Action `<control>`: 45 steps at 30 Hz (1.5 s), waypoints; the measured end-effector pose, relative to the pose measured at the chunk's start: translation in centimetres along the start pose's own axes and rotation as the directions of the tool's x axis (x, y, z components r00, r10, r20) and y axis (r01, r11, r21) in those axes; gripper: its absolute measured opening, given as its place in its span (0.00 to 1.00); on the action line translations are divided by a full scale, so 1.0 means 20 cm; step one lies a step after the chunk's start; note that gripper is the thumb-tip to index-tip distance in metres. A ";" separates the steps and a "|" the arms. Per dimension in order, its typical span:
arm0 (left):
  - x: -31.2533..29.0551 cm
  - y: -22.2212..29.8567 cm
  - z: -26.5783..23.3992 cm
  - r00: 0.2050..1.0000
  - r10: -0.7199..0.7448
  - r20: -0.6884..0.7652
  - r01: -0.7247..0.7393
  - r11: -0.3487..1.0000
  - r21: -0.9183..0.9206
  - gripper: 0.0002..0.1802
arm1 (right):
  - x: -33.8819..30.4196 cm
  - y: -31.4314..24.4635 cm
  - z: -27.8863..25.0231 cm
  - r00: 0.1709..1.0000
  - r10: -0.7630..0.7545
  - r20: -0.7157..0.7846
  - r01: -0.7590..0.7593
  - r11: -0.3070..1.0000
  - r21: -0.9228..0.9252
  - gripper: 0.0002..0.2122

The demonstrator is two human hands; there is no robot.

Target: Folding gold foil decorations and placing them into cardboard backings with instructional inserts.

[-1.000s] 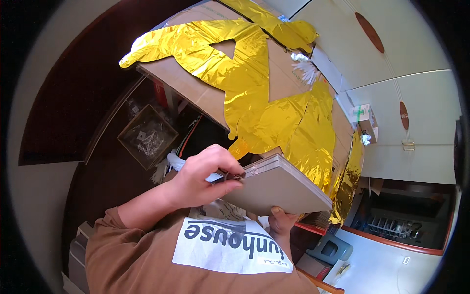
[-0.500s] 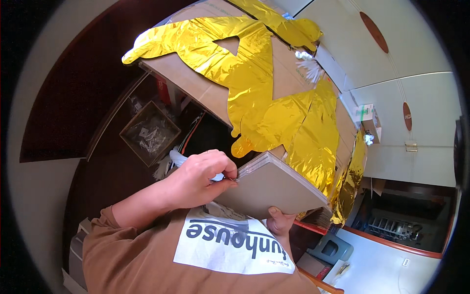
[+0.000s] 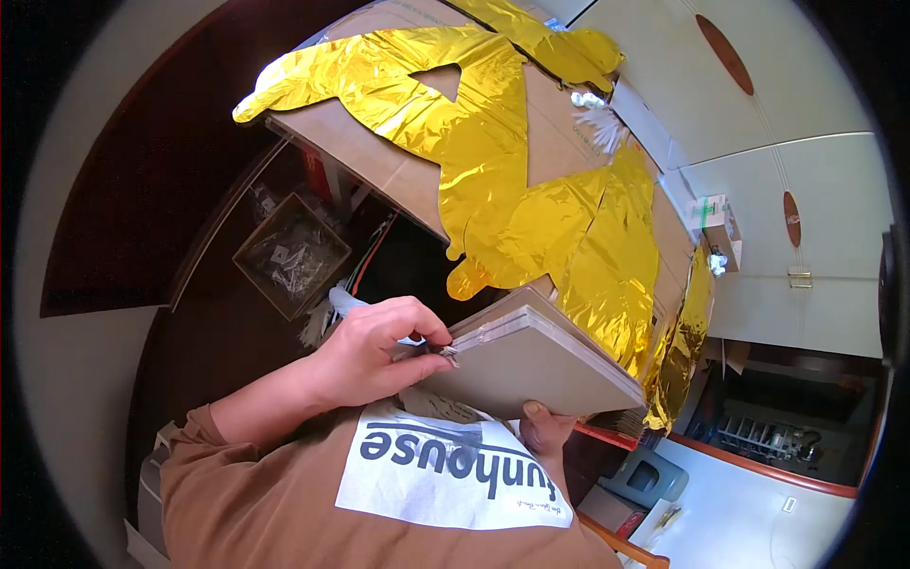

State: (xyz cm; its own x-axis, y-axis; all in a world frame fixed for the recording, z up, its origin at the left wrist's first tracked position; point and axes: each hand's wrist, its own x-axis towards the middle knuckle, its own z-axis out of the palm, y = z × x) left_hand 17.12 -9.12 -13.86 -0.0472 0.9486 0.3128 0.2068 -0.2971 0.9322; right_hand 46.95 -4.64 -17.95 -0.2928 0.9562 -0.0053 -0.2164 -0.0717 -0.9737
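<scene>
Holding 1 layered board stack (image 3: 540, 362) in front of brown shirt (image 3: 284, 493), using 2 hands.
Bearing large dark lettering on the shirt's white panel (image 3: 408, 495); showing faint green print on brown cardboard (image 3: 552, 128), beneath crinkled, glossy gold foil (image 3: 488, 142). Clamping the stack's flat, matte grey face under thumb of right hand (image 3: 545, 431), with fingers mostly hidden. Pinching 1 small crumpled scrap (image 3: 450, 357), of unclear material, between thumb and forefinger of left hand (image 3: 379, 349), at the stack's pale, shiny edge.
</scene>
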 end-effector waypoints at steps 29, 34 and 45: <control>0.03 -0.08 -0.03 0.952 0.287 0.105 -0.267 0.948 -0.176 0.11 | -0.01 0.01 -0.02 0.997 0.072 0.032 -0.075 0.991 0.112 0.27; 0.01 -0.08 0.02 0.932 0.360 -0.039 -0.362 0.922 -0.138 0.13 | 0.02 0.04 -0.02 0.996 0.045 0.074 -0.056 0.987 0.148 0.23; -0.02 -0.06 0.12 0.913 0.306 -0.269 -0.355 0.921 -0.158 0.13 | 0.04 0.08 0.04 0.997 0.079 -0.010 -0.074 0.967 0.242 0.28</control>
State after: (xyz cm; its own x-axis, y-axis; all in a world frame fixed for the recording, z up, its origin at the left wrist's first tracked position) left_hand 19.21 -8.90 -15.55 -0.2423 0.7464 0.6198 0.0528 -0.6278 0.7766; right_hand 45.67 -4.29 -19.28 -0.2997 0.9503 -0.0847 -0.4130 -0.2093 -0.8863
